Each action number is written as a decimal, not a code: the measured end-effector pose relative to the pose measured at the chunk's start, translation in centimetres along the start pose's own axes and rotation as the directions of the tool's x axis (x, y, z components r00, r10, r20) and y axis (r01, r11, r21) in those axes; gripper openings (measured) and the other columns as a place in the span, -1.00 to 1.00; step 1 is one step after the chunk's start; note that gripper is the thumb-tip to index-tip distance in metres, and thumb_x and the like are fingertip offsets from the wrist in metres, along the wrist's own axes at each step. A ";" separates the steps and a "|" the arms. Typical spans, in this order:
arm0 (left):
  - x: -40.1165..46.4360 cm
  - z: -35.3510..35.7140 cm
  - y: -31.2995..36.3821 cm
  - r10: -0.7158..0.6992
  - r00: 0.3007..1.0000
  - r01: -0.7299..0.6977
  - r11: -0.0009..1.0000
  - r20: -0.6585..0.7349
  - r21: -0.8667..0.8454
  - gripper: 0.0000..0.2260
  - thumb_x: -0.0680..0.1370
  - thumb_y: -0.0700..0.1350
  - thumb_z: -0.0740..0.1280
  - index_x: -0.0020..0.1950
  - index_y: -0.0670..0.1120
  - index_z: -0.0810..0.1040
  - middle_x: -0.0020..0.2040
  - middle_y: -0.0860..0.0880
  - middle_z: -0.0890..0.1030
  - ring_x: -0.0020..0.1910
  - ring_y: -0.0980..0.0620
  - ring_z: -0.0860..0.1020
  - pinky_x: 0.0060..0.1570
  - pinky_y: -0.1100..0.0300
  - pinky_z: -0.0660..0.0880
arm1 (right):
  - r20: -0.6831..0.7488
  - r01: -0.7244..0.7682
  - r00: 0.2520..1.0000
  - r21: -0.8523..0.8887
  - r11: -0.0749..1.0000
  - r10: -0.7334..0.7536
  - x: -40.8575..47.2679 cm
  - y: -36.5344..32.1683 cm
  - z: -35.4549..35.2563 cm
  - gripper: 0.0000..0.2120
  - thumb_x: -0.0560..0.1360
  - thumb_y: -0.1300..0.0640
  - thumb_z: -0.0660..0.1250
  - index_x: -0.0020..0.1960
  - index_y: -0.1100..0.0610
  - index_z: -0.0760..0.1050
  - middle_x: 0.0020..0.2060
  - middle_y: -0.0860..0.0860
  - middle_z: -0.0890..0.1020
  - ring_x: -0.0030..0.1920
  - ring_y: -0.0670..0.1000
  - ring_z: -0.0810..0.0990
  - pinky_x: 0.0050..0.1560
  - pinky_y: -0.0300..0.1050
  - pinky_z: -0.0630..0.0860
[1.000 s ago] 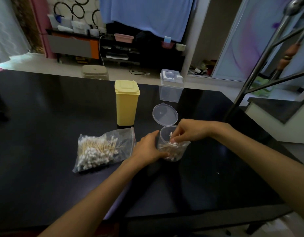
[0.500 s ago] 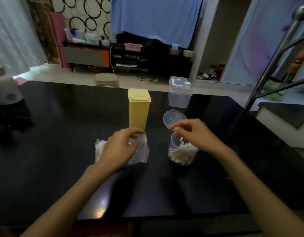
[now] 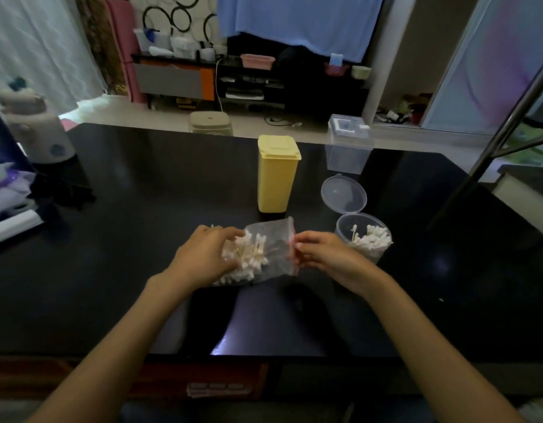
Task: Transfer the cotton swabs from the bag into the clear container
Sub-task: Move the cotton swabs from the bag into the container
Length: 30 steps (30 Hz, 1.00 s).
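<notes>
Now my left hand (image 3: pixel 203 257) holds the bag (image 3: pixel 264 251) of cotton swabs (image 3: pixel 248 254) on the tabletop (image 3: pixel 142 239); my right hand (image 3: pixel 322 254) pinches its red mouth, beside the clear container (image 3: pixel 364 239). Light, limp film: I judge the mouth edge the surest grip.

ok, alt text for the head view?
Left hand holds a bag of cotton swabs on a black table while the right hand pinches its mouth; an open clear container, partly filled, stands right.

A home living room: a blue cloth (image 3: pixel 297 19) hangs above a low cluttered shelf unit (image 3: pixel 248 77), curtain (image 3: pixel 35 47) at upper left.
</notes>
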State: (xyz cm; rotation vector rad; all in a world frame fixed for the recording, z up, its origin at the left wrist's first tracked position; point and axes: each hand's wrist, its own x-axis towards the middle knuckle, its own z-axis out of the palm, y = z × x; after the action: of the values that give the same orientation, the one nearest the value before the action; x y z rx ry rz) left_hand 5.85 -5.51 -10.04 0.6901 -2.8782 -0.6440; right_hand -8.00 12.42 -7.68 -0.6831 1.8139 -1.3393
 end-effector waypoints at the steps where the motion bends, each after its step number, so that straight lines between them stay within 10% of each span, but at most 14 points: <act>1: 0.0 -0.2 0.0 0.006 1.000 -0.005 0.999 0.021 -0.042 -0.46 0.37 -0.01 0.49 0.33 0.10 0.45 0.20 0.07 0.56 0.25 -0.02 0.44 0.23 0.05 0.40 | 0.072 -0.062 0.996 0.020 0.998 0.060 -0.3 -0.2 -0.6 -0.81 0.58 0.34 0.12 0.08 0.27 0.49 -0.25 0.09 0.57 -0.33 -0.09 0.55 -0.29 -0.36 0.51; 8: -0.1 -0.3 0.5 -0.071 0.994 0.075 0.996 0.086 -0.053 -0.12 0.27 0.02 0.56 0.50 0.12 0.19 0.50 -0.01 0.19 0.46 -0.05 0.20 0.41 0.03 0.22 | 0.075 -0.258 0.957 -0.235 0.937 0.282 -1.2 0.6 -1.7 -0.79 0.55 0.17 0.26 0.11 0.23 0.58 -0.30 0.00 0.64 -0.46 -0.17 0.49 -0.47 -0.39 0.35; 15: -0.4 0.5 2.8 -0.074 0.992 0.092 0.979 0.104 -0.181 -0.33 0.27 0.00 0.57 0.34 0.09 0.43 0.35 0.06 0.40 0.33 0.02 0.39 0.32 -0.02 0.33 | 0.023 -0.278 0.949 -0.408 0.870 0.314 -0.7 1.5 0.4 -0.70 0.55 0.02 0.26 -0.30 0.11 0.54 -0.56 -0.05 0.53 -0.63 -0.16 0.31 -0.59 -0.35 0.23; 20: -0.5 0.8 3.3 -0.057 0.995 0.075 0.968 0.084 -0.240 -0.33 0.23 -0.07 0.60 0.31 0.05 0.48 0.21 0.07 0.41 0.29 0.01 0.41 0.29 -0.02 0.38 | -0.148 -0.257 0.966 -0.458 0.851 0.213 0.4 2.7 -0.1 -0.77 0.51 0.07 0.30 -0.25 0.18 0.53 -0.45 0.08 0.55 -0.52 -0.04 0.45 -0.48 -0.21 0.37; 24: -0.6 1.1 3.1 0.003 0.996 0.019 0.968 0.091 -0.250 -0.35 0.23 -0.07 0.61 0.28 0.08 0.49 0.17 0.09 0.34 0.26 0.07 0.37 0.25 0.05 0.41 | -0.158 -0.121 0.987 -0.544 0.830 0.040 1.1 3.1 0.1 -0.72 0.47 0.08 0.37 0.10 0.21 0.59 0.04 0.11 0.65 0.05 0.02 0.60 0.14 -0.07 0.51; 30: 0.2 1.9 2.2 -0.032 0.998 0.046 0.947 0.049 -0.317 -0.22 -0.06 0.23 0.51 0.16 0.16 0.54 0.22 0.01 0.50 0.19 0.04 0.49 0.18 -0.02 0.49 | -0.108 -0.121 0.991 -0.410 0.904 0.084 -0.1 2.6 -0.1 -0.77 0.40 0.24 0.46 -0.05 0.39 0.61 -0.06 0.34 0.64 -0.11 0.18 0.63 -0.04 0.05 0.58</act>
State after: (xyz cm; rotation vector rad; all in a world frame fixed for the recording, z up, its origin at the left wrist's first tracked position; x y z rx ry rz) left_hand 4.41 -3.12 -10.85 0.6913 -2.7072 -1.1093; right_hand -7.94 13.35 -10.07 -0.7437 2.2045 -0.9293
